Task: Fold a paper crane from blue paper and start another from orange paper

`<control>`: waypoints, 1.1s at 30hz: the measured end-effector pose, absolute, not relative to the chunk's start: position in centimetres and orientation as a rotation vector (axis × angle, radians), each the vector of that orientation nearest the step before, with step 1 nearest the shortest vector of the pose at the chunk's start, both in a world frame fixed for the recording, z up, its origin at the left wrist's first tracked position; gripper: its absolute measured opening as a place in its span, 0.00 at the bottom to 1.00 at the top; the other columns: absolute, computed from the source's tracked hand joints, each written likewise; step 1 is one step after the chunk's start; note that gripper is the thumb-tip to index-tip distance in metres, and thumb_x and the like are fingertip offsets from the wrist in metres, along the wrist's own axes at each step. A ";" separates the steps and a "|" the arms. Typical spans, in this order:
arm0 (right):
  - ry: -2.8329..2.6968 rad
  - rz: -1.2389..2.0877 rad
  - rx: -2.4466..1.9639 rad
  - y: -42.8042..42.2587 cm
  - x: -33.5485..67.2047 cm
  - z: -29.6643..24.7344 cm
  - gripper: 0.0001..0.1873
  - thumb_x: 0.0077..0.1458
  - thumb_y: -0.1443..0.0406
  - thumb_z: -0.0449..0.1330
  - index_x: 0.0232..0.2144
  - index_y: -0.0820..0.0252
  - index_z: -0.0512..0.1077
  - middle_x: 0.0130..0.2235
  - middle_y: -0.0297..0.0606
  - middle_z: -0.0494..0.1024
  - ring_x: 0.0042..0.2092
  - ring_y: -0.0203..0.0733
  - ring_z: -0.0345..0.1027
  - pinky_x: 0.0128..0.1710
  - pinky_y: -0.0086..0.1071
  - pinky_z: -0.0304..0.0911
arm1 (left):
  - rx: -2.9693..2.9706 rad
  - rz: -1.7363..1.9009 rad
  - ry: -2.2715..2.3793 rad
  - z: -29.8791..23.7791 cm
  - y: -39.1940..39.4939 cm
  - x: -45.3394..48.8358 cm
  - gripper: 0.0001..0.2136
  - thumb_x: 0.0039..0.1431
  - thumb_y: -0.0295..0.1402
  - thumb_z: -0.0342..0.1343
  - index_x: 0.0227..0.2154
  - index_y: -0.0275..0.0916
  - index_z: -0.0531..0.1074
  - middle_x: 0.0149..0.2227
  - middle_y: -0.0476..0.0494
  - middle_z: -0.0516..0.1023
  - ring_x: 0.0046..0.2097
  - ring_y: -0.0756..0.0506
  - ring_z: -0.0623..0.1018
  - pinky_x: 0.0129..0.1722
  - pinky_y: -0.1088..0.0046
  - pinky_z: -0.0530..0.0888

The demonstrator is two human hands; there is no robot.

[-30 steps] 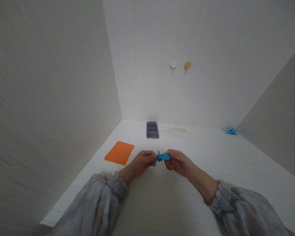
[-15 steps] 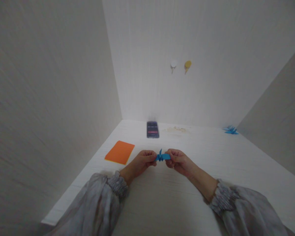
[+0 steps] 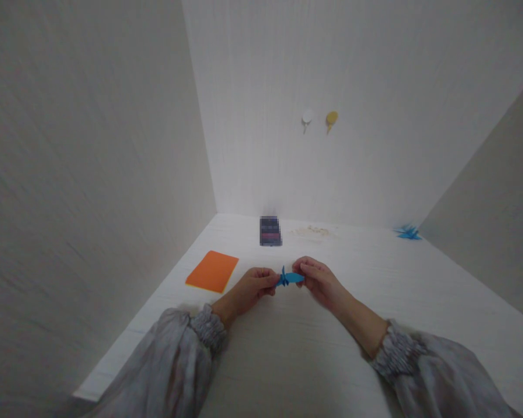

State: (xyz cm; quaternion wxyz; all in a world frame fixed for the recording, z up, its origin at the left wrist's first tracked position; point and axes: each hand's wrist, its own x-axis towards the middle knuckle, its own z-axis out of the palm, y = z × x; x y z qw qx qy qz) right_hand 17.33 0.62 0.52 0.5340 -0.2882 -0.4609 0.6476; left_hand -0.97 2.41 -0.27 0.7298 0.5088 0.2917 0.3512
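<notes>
A small blue folded paper figure [image 3: 289,278] is held just above the white table [image 3: 314,354], between my two hands. My left hand [image 3: 251,287] pinches its left end with closed fingers. My right hand [image 3: 320,283] pinches its right end, fingers curled together. Both grey sleeves reach in from the bottom of the view.
An orange stack of paper sheets [image 3: 212,270] lies left of my hands. A blurred dark box [image 3: 270,230] stands near the back wall, with a pale smudge [image 3: 311,231] beside it. Another blue folded figure [image 3: 407,233] sits at the back right corner. Two round hooks [image 3: 319,119] hang on the wall.
My hands stayed in place. My right hand's fingers shifted slightly on the blue figure's right end; the figure barely moved.
</notes>
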 end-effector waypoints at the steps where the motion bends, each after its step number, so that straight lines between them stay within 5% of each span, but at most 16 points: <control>1: -1.089 1.540 -0.700 0.6 17.2 0.6 0.07 0.45 0.64 0.61 0.25 0.64 0.69 0.27 0.35 0.70 0.25 0.31 0.62 0.22 0.24 0.57 | 1.126 0.776 0.651 -0.3 2.4 -0.9 0.13 0.42 0.37 0.60 0.19 0.33 0.65 0.18 0.52 0.65 0.21 0.55 0.64 0.24 0.78 0.58; 12: -0.998 1.706 -0.630 0.8 17.2 0.1 0.09 0.41 0.68 0.64 0.29 0.62 0.68 0.25 0.32 0.71 0.21 0.29 0.62 0.19 0.24 0.56 | 1.132 0.780 0.620 0.2 2.2 -0.8 0.13 0.46 0.38 0.57 0.20 0.32 0.67 0.19 0.51 0.65 0.22 0.55 0.64 0.24 0.78 0.58; 25: -0.961 1.677 -0.606 0.9 17.5 0.2 0.10 0.38 0.67 0.65 0.28 0.60 0.70 0.24 0.31 0.71 0.20 0.29 0.59 0.20 0.25 0.55 | 1.098 0.768 0.565 -0.3 2.3 -1.0 0.14 0.36 0.38 0.63 0.21 0.31 0.69 0.22 0.48 0.70 0.24 0.55 0.67 0.26 0.78 0.61; 33: -1.026 1.640 -0.710 0.2 17.3 0.6 0.07 0.40 0.67 0.64 0.25 0.60 0.69 0.22 0.30 0.68 0.20 0.29 0.58 0.20 0.26 0.53 | 1.129 0.772 0.586 -0.1 2.2 -0.9 0.12 0.42 0.37 0.60 0.22 0.32 0.68 0.21 0.50 0.67 0.24 0.54 0.66 0.26 0.79 0.61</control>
